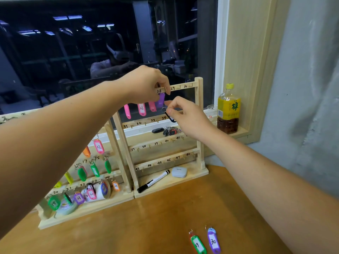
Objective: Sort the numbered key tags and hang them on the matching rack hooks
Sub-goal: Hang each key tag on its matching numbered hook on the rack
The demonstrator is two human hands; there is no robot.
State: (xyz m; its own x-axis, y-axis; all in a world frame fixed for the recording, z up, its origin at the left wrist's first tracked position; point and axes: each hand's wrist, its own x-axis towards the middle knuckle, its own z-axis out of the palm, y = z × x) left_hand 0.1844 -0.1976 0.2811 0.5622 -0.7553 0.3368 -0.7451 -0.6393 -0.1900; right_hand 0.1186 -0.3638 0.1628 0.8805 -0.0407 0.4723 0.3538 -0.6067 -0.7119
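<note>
Head cam, nearest first: a green plastic key tag marked 29 (198, 243) and a purple plastic key tag marked 30 (213, 241) lie side by side on the brown wooden table (165, 217), well short of the pale wooden hook rack (199, 125) with a black marker pen (154, 180) on its base. Higher up, the right hand (187, 120) pinches the ring of a black key tag (170, 118) by the 34 rail, and the left hand (146, 85) pinches the top of a plain purple key tag (161, 100) at the 28 hook on the top rail. Way back, a yellow-labelled bottle (228, 109) stands on the sill.
</note>
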